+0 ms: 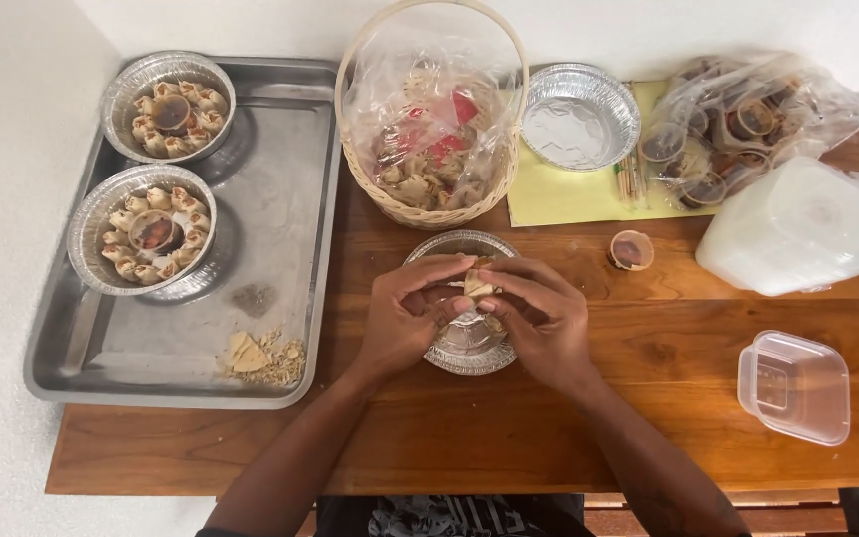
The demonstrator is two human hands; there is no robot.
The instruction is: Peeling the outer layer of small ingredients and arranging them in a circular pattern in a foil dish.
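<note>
Both hands hover over a round foil pan (469,350) on the wooden table. My left hand (405,313) and my right hand (539,316) pinch a small pale dumpling (477,288) between their fingertips, just above the pan's middle. The pan's inside is mostly hidden by the hands. A wicker basket (429,204) lined with a plastic bag of more dumplings stands right behind the pan.
A steel tray (280,189) at left carries two foil pans (141,231) (167,107) filled with dumplings ringed round a sauce cup, plus crumbs (262,356). An empty foil pan (581,115), bagged sauce cups (738,124), a loose sauce cup (631,250), stacked lids (792,227) and a plastic container (793,386) lie at right.
</note>
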